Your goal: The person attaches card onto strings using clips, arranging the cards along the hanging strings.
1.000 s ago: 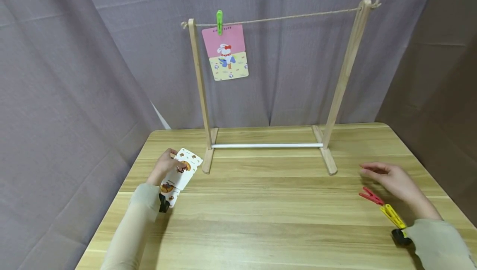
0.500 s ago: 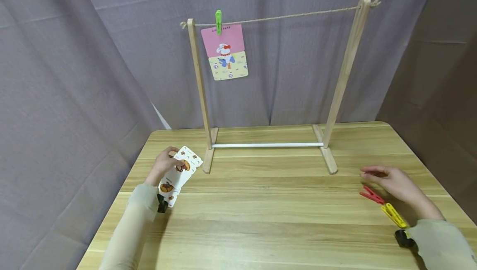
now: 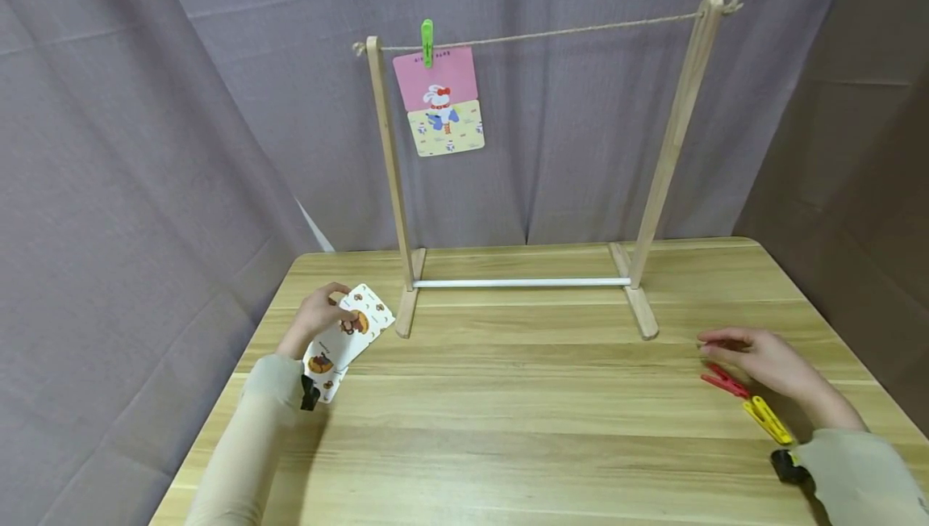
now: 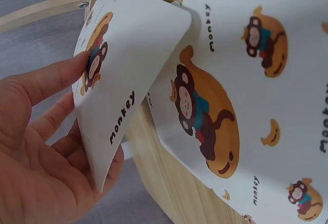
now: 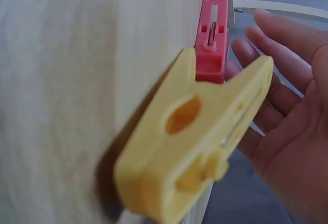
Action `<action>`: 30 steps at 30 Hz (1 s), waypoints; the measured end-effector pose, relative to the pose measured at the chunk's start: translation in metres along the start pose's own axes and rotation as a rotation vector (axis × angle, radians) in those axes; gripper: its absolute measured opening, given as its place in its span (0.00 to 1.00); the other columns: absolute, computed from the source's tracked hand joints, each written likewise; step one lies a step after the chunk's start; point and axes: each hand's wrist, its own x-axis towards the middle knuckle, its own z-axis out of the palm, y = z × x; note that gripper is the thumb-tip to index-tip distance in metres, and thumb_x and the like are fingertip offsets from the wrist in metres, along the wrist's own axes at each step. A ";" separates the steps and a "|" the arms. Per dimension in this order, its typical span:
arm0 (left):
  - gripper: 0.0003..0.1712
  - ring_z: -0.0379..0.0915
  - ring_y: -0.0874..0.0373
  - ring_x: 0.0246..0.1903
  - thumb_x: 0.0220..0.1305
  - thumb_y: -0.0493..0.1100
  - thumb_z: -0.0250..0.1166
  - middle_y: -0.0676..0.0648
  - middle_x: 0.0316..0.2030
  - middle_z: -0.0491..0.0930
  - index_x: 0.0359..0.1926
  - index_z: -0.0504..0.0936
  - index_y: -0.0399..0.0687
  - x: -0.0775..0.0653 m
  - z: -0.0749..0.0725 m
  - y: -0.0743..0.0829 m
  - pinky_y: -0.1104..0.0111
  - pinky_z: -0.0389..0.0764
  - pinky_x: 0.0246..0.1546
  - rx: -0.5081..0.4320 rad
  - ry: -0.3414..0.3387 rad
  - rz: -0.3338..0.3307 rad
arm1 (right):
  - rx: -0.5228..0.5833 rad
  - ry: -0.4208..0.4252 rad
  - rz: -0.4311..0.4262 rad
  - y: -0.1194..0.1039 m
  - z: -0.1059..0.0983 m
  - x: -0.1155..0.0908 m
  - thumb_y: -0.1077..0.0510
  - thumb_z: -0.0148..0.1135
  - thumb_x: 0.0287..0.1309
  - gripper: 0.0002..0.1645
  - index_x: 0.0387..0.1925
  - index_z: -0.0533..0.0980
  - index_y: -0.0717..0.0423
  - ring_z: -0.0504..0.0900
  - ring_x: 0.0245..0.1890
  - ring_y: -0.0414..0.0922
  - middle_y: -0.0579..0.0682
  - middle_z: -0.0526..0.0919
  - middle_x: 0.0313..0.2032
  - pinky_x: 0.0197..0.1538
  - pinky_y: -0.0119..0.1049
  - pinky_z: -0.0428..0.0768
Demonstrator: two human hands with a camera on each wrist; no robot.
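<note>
- Currently two hands out over the wooden table (image 3: 522,429), well apart, the rack's lower bar (image 3: 518,283) beyond them.
- Key relation, as judged: right hand (image 3: 772,361) to red peg (image 3: 726,381). Peg lies on the table just on the person's side of the fingertips; its long axis slants away and leftward, the far end close to the thumb.
- Right fingers curved and spread, nothing between them. Contact with red peg: cannot tell.
- Yellow peg (image 3: 767,419) behind the red one, nearer the wrist, on a similar slant. Right hand much the nearer to both.
- Left hand (image 3: 319,315) pinches the upper monkey card (image 4: 138,44), thumb on the printed face, fingers behind; card tilted.
- Lower monkey card (image 4: 246,106) partly under it, seemingly flat on the table.
- Pink-and-yellow card (image 3: 439,118) hangs slightly askew from the cord (image 3: 566,33) by a green peg (image 3: 427,42), near the left post (image 3: 392,163). Cord well above both hands; the left hand looks closer to that post.
</note>
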 end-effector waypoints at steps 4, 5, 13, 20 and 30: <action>0.31 0.77 0.49 0.33 0.57 0.35 0.72 0.37 0.38 0.78 0.60 0.72 0.31 -0.001 -0.001 0.001 0.64 0.81 0.33 -0.063 -0.002 -0.010 | -0.017 -0.026 -0.019 0.000 -0.001 0.000 0.47 0.64 0.68 0.27 0.56 0.80 0.64 0.81 0.51 0.56 0.64 0.83 0.52 0.45 0.36 0.79; 0.31 0.77 0.50 0.33 0.58 0.35 0.72 0.37 0.38 0.78 0.60 0.72 0.30 -0.001 -0.001 0.001 0.64 0.81 0.33 -0.077 -0.002 -0.015 | -0.014 -0.038 -0.022 0.000 -0.001 -0.001 0.47 0.65 0.68 0.27 0.56 0.80 0.65 0.81 0.50 0.52 0.64 0.83 0.52 0.44 0.33 0.79; 0.28 0.75 0.48 0.39 0.61 0.40 0.71 0.35 0.44 0.78 0.57 0.74 0.29 -0.002 -0.007 -0.001 0.67 0.77 0.35 -0.054 0.045 -0.009 | 0.015 -0.076 -0.027 0.002 -0.003 -0.002 0.49 0.66 0.66 0.27 0.56 0.79 0.66 0.77 0.40 0.29 0.57 0.85 0.47 0.39 0.28 0.78; 0.28 0.75 0.45 0.42 0.63 0.41 0.70 0.31 0.48 0.77 0.58 0.74 0.28 0.000 -0.013 -0.002 0.65 0.78 0.37 -0.053 0.068 0.008 | 0.030 -0.095 -0.020 0.002 -0.001 -0.003 0.51 0.67 0.66 0.25 0.54 0.80 0.66 0.76 0.36 0.33 0.49 0.83 0.42 0.35 0.30 0.76; 0.27 0.72 0.56 0.39 0.65 0.39 0.67 0.36 0.47 0.78 0.60 0.74 0.27 0.004 -0.016 -0.003 0.72 0.75 0.36 -0.214 0.128 0.021 | 0.062 -0.148 0.000 0.000 -0.002 -0.002 0.52 0.67 0.65 0.25 0.54 0.79 0.68 0.76 0.35 0.34 0.50 0.83 0.40 0.35 0.31 0.77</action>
